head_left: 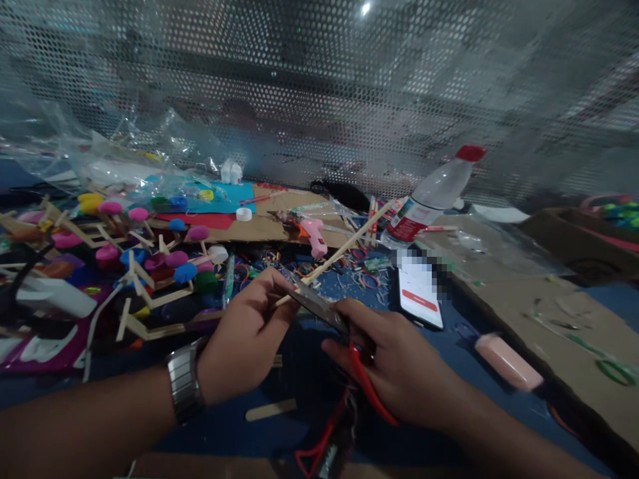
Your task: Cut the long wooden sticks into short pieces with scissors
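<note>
Pinched between the thumb and fingers of my left hand (239,346) is a long thin wooden stick (349,244), which slants up and away to the right. My right hand (404,362) grips a pair of scissors (370,389) by the red handles. Their metal blades reach the stick close to my left fingertips; I cannot tell whether they have cut into it. Below the hands, a flat craft stick (271,410) lies on the blue table. A red-handled tool (317,454), partly dark and blurred, is at the bottom edge.
Joined craft sticks with colourful caps (184,273) crowd the left. Behind stand a pink glue gun (314,237) and a tilted bottle (424,199). Toward the right are a phone (418,289), a pale pink block-like object (509,361) and cardboard (564,319). A perforated screen (309,86) closes the back.
</note>
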A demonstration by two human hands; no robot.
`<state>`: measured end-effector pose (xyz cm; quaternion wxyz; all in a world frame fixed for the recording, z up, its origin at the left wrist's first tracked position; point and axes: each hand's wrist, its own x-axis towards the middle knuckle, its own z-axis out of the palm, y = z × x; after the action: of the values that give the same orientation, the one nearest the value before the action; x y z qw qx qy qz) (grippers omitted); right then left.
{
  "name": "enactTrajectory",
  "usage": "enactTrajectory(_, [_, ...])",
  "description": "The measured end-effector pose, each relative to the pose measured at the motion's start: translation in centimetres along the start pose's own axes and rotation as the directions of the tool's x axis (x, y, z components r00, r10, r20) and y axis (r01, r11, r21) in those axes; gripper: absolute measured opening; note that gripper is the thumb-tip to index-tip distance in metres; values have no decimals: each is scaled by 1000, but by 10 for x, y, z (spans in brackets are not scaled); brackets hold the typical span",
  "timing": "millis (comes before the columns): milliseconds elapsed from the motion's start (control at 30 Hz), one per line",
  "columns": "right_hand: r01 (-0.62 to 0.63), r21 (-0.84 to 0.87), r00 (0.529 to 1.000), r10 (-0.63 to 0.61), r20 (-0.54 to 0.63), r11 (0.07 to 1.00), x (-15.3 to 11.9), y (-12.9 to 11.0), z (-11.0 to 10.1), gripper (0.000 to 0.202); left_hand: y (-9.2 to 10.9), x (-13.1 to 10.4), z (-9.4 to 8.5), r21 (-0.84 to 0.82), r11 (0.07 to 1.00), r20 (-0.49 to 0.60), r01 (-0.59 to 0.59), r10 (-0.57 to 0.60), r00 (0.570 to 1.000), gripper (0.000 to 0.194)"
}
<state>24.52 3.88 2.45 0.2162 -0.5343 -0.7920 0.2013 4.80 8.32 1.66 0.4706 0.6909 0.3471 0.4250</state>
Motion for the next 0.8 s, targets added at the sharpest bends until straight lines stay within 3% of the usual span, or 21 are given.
enactTrajectory(300, [39, -20, 999, -40, -13, 999, -3, 2, 3, 7, -5, 0, -2, 63, 997, 45, -38, 36, 998, 13])
enactTrajectory(800, [73, -87, 986, -85, -141, 994, -2, 6, 1, 6, -4, 0, -5, 120, 988, 51, -96, 90, 995, 15])
